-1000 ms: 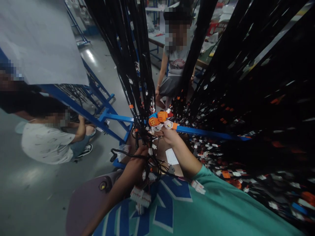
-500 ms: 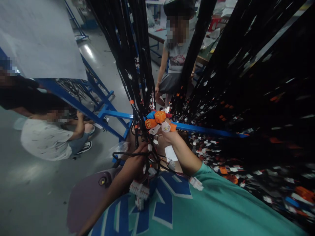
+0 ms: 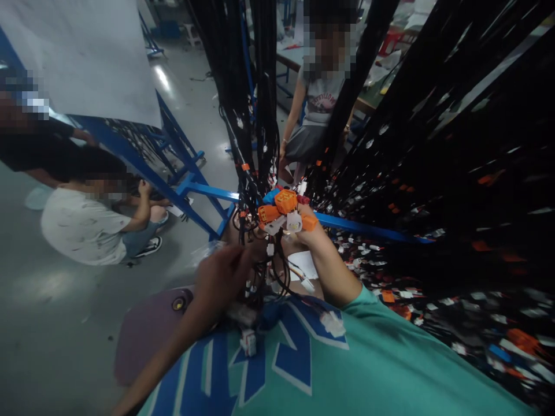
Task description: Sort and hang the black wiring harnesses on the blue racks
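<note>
My right hand (image 3: 303,237) is closed round a bundle of black wires, with orange connectors (image 3: 284,207) and a white one (image 3: 293,221) sticking up above its fingers. My left hand (image 3: 223,274) is blurred, lower and to the left, with its fingers curled beside the loose black wires (image 3: 271,271) that hang below the bundle. White connectors (image 3: 248,341) dangle against my green and blue shirt. I cannot make out what the left fingers grip.
Dense black wire harnesses (image 3: 416,144) hang from a blue rack (image 3: 359,229) ahead and to the right. One person (image 3: 87,222) crouches at the left on the grey floor, another person (image 3: 318,104) stands behind the harnesses. A purple stool (image 3: 151,335) stands below my left arm.
My left hand has moved left and toward me, away from the hanging wires, and is blurred. The right hand with the connectors has risen slightly. The view has shifted.
</note>
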The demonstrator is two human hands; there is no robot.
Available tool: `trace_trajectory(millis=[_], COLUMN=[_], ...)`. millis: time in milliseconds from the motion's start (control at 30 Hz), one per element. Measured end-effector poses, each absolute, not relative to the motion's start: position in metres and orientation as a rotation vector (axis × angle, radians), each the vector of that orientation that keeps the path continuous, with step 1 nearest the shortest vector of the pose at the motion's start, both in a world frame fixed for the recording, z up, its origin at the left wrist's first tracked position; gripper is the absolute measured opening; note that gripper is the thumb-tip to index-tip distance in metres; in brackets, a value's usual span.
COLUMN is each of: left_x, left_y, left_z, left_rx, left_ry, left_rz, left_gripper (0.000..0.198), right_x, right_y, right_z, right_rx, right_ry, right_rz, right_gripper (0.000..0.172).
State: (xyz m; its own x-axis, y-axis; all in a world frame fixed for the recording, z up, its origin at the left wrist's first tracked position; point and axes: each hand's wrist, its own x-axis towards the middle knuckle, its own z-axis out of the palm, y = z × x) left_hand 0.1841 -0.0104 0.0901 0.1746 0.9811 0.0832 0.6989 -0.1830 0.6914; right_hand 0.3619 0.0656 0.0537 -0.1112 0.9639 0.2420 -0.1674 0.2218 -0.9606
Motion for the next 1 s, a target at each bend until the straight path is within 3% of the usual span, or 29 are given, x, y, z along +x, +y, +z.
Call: trace_trajectory(millis=[167, 367, 1000], left_x=[0.199, 0.215, 0.208], left_y=[-0.016, -0.012, -0.016], left_z=[0.122, 0.123, 0.117], left_rx=[1.983, 2.264, 2.014], left_ry=[1.372, 1.294, 1.214], left_rz=[1.009, 1.049, 1.067], left_gripper=[0.027, 0.026, 0.029], right_x=[0.36, 0.355, 0.342], right_y=[0.054, 0.044, 0.038], right_z=[0.064, 0.072, 0.069], right_rx=[-0.822, -0.85, -0.972], right_ry=[-1.457, -1.478, -1.545], right_rz=[1.145, 1.102, 1.019], right_gripper=[0.015, 0.011, 0.013])
